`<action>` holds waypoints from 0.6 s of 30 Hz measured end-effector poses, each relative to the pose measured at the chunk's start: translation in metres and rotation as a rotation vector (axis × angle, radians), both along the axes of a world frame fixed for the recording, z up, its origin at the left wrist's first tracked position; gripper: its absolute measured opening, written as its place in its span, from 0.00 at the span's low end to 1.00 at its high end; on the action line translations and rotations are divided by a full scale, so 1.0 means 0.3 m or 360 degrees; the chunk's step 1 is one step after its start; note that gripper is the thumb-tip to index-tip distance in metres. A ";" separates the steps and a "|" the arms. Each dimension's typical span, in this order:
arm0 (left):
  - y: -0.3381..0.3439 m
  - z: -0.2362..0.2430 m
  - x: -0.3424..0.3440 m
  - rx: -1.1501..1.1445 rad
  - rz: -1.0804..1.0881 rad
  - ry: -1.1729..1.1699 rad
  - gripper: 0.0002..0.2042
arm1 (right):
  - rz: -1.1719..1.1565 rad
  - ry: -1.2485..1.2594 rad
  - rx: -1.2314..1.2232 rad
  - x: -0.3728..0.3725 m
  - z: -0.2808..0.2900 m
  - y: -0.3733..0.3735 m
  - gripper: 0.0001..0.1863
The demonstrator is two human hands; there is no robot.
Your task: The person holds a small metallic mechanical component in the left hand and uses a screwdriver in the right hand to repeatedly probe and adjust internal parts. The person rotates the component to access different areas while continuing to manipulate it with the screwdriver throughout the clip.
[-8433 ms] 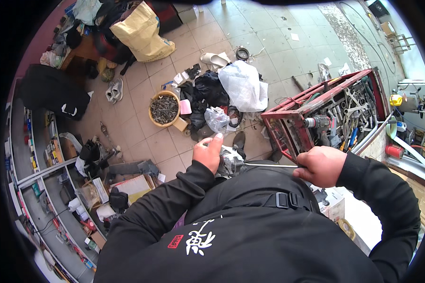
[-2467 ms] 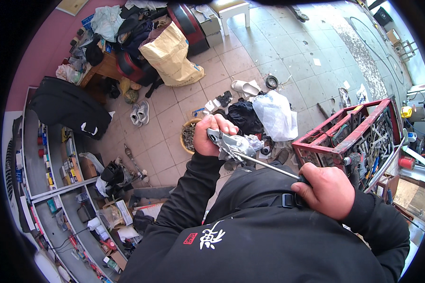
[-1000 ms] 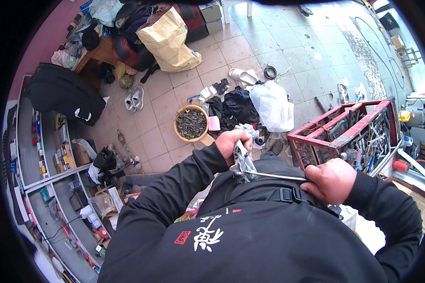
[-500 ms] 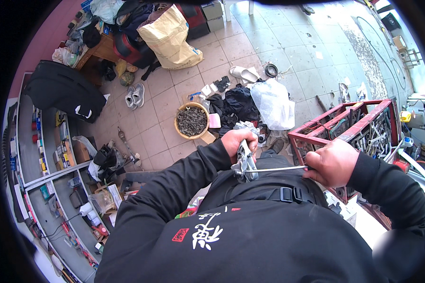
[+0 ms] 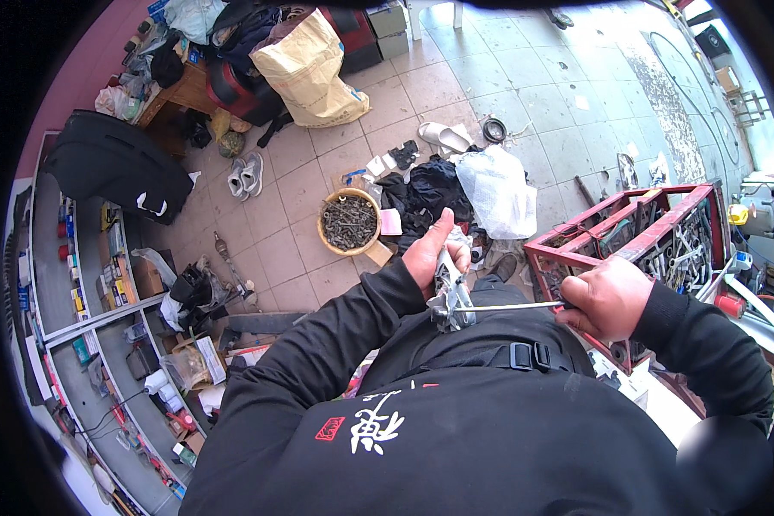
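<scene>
My left hand [image 5: 431, 256] grips a silvery cast metal part [image 5: 450, 299] held upright over my lap, with the thumb raised along its far side and the other fingers curled round it. My right hand [image 5: 604, 297] is closed round the dark handle of a long screwdriver, whose thin straight shaft [image 5: 512, 306] runs leftward to the lower portion of the part. Where the tip meets the part is too small to make out. Both forearms are in black sleeves, and my dark trousers lie just beneath the part.
Beyond my hands are a round bin of bolts [image 5: 349, 222], heaped dark bags [image 5: 435, 185], a translucent white bag [image 5: 499, 191] and shoes [image 5: 246, 175]. A red tool cart [image 5: 623, 225] stands at right. Shelving [image 5: 64, 318] lines the left; a yellow sack [image 5: 310, 69] sits at the back.
Since half a second ago my left thumb has lifted upward. Compared with earlier, the metal part has turned more upright and my right hand has shifted slightly up and rightward with the screwdriver.
</scene>
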State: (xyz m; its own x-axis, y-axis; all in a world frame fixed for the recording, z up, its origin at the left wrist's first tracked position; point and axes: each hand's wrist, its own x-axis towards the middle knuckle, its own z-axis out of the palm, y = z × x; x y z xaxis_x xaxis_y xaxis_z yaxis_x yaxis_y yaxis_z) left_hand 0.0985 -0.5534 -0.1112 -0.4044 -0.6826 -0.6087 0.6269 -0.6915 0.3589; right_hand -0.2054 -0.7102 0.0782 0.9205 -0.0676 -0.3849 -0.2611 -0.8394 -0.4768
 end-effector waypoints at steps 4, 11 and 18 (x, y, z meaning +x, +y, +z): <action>-0.007 -0.021 0.008 -0.0016 -0.0062 0.0070 0.48 | 0.0029 0.0005 -0.0064 -0.010 -0.004 -0.011 0.22; -0.109 0.124 -0.135 -0.0321 -0.0724 -0.0243 0.52 | 0.0358 -0.0379 -0.0277 0.183 0.022 -0.009 0.21; -0.101 0.005 0.109 -0.0058 0.0075 0.0058 0.51 | -0.0328 -0.0066 -0.0129 0.007 0.067 -0.018 0.20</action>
